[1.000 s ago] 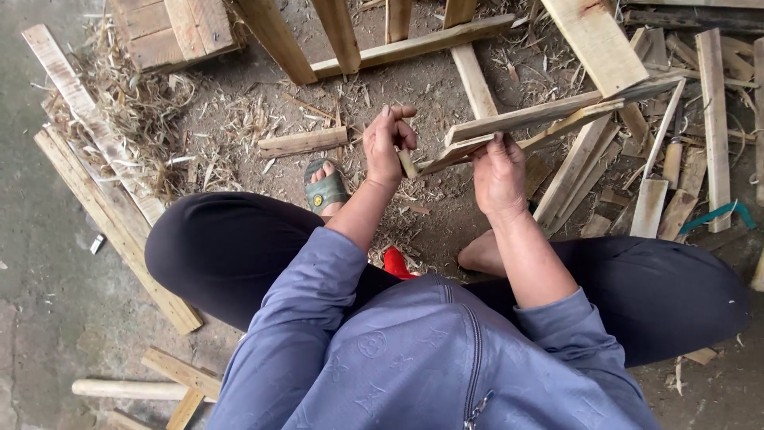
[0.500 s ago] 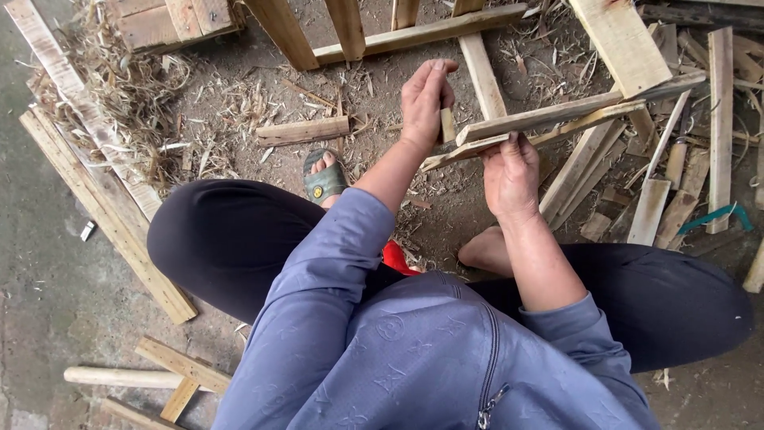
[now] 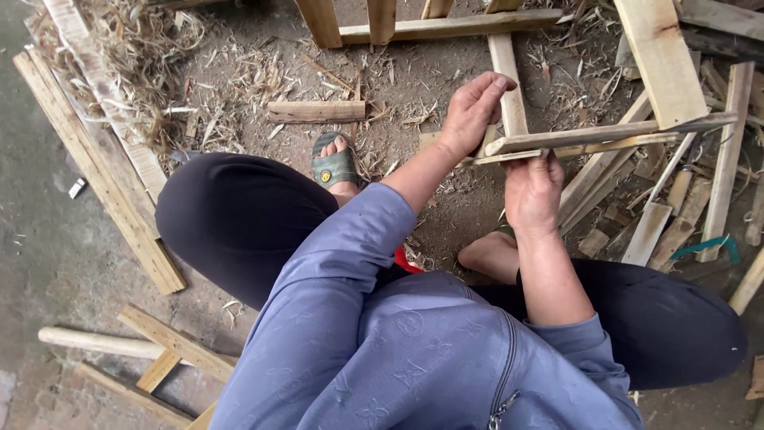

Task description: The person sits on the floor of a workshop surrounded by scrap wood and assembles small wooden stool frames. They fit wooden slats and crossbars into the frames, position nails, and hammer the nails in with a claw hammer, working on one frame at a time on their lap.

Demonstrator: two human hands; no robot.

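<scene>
You sat low over the dirt floor (image 3: 239, 87), knees wide, with long planks (image 3: 103, 175) lying to your left and a wooden frame (image 3: 446, 28) ahead of you among shavings. The thin wooden slats (image 3: 605, 139) were off the ground in front of you, stacked two deep and running out to the right, near ends at your hands.

Your right hand (image 3: 532, 191) sat beneath them, forearm straight out from the body, wrist level, its grip closed up around the near end of the slats from below. Your left hand (image 3: 469, 111) arched above that same end, wrist bent and fingers curled down; I couldn't tell whether that grip was clamped on anything, since the fingertips were hidden behind the hand.

My judgement: the work wanted the two slats kept flush at the end, so the lower hand had to hold firm while the upper one stayed square over the joint, thumb clear of the edge. A short wood offcut (image 3: 317, 111) lay by your sandalled foot (image 3: 334, 163).
</scene>
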